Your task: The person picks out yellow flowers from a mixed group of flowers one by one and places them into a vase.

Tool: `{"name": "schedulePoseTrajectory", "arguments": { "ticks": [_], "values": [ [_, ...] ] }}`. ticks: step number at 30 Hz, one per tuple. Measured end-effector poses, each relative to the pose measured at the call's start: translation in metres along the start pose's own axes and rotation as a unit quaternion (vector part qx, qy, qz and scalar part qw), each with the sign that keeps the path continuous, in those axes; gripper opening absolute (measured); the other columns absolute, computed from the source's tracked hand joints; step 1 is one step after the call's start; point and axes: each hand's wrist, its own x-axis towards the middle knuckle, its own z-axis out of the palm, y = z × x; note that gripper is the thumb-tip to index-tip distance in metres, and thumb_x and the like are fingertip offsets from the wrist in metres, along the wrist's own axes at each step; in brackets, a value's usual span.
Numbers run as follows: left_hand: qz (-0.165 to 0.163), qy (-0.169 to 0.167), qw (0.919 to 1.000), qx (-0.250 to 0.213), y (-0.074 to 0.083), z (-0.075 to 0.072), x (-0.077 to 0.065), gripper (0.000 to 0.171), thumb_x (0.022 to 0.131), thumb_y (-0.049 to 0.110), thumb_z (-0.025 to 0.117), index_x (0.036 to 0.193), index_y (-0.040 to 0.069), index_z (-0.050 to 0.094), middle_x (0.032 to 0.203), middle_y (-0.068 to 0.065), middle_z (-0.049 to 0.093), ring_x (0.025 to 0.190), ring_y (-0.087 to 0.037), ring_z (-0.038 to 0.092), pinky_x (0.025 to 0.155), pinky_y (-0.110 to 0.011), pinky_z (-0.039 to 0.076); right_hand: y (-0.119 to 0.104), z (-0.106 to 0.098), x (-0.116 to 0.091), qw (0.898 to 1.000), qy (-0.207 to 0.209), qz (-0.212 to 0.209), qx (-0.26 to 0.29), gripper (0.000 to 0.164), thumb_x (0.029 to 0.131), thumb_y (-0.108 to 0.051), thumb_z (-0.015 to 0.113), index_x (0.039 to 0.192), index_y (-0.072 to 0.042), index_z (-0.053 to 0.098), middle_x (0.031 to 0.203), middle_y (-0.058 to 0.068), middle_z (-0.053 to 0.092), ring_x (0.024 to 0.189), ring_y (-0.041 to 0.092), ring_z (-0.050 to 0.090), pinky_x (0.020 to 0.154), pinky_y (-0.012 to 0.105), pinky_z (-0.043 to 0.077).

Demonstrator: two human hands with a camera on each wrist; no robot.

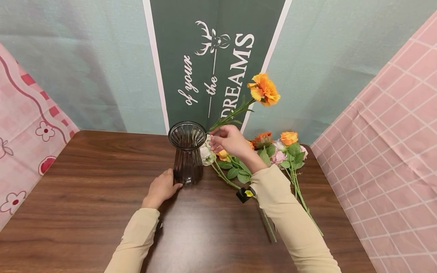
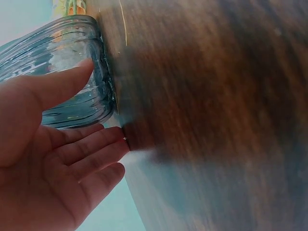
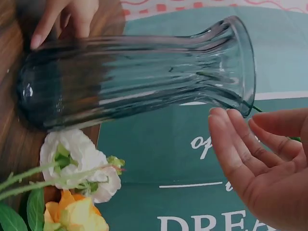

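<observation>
A dark, see-through ribbed glass vase [image 1: 187, 163] with a flared rim stands on the table. My left hand [image 1: 162, 188] is at the left of its base, thumb in front and fingers loosely extended beside the glass. An orange carnation-like flower [image 1: 264, 90] leans out to the right over the vase's rim, its stem dipping into the mouth. Beside that rim is my right hand [image 1: 232, 142]. In the right wrist view its fingers [image 3: 240, 149] are relaxed and spread, with the stem passing behind them.
Right of the vase lie white flowers [image 1: 206, 153], an orange rose [image 1: 289, 138] and several other flowers with long green stems on the wooden table [image 1: 102, 182]. A green banner with lettering [image 1: 218, 22] hangs behind. Pink cloth [image 1: 392, 132] borders the right side.
</observation>
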Motion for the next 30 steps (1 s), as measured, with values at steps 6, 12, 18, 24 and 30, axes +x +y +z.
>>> {"name": "schedulePoseTrajectory", "arguments": {
  "ticks": [6, 12, 18, 24, 30],
  "values": [
    [0.001, 0.004, 1.0000, -0.002, 0.000, 0.001, 0.000, 0.056, 0.083, 0.028, 0.067, 0.117, -0.011, 0.046, 0.109, -0.027, 0.055, 0.095, -0.043, 0.056, 0.077, -0.051, 0.045, 0.001, 0.002, 0.001, 0.992, -0.017, -0.013, -0.128, 0.014, 0.091, 0.000, 0.049, 0.099, 0.006, 0.059, 0.077, 0.019, 0.063, 0.064, 0.025, 0.062, 0.056, 0.029, 0.052],
    [0.001, 0.005, 1.0000, -0.005, 0.001, 0.002, 0.000, 0.056, 0.083, 0.028, 0.067, 0.116, -0.012, 0.046, 0.108, -0.027, 0.055, 0.095, -0.043, 0.056, 0.077, -0.051, 0.045, 0.005, 0.002, -0.001, 0.985, -0.031, -0.015, -0.172, 0.011, 0.091, -0.001, 0.050, 0.091, 0.002, 0.060, 0.075, 0.018, 0.063, 0.066, 0.030, 0.062, 0.054, 0.026, 0.050],
    [0.001, 0.002, 1.0000, -0.006, 0.001, 0.001, 0.000, 0.056, 0.083, 0.028, 0.067, 0.117, -0.011, 0.046, 0.109, -0.027, 0.055, 0.095, -0.043, 0.056, 0.077, -0.051, 0.045, 0.011, -0.004, -0.006, 0.985, -0.029, -0.018, -0.172, 0.009, 0.089, -0.002, 0.053, 0.089, 0.001, 0.061, 0.071, 0.015, 0.062, 0.057, 0.018, 0.058, 0.054, 0.028, 0.051],
    [-0.001, 0.002, 1.0000, -0.005, 0.001, 0.001, 0.000, 0.056, 0.083, 0.028, 0.067, 0.117, -0.011, 0.046, 0.109, -0.027, 0.055, 0.095, -0.043, 0.056, 0.076, -0.051, 0.045, 0.020, -0.015, -0.012, 0.989, -0.028, -0.016, -0.142, 0.009, 0.090, 0.000, 0.052, 0.089, 0.004, 0.060, 0.069, 0.010, 0.061, 0.057, 0.015, 0.057, 0.056, 0.029, 0.050],
    [-0.002, 0.002, 1.0000, -0.003, 0.001, 0.001, 0.000, 0.054, 0.083, 0.028, 0.067, 0.116, -0.011, 0.046, 0.109, -0.027, 0.055, 0.093, -0.043, 0.056, 0.075, -0.052, 0.045, 0.028, -0.026, -0.016, 0.990, -0.019, 0.003, -0.137, 0.009, 0.090, -0.002, 0.053, 0.092, 0.005, 0.059, 0.075, 0.011, 0.062, 0.061, 0.016, 0.059, 0.059, 0.029, 0.052]
  ]
}}
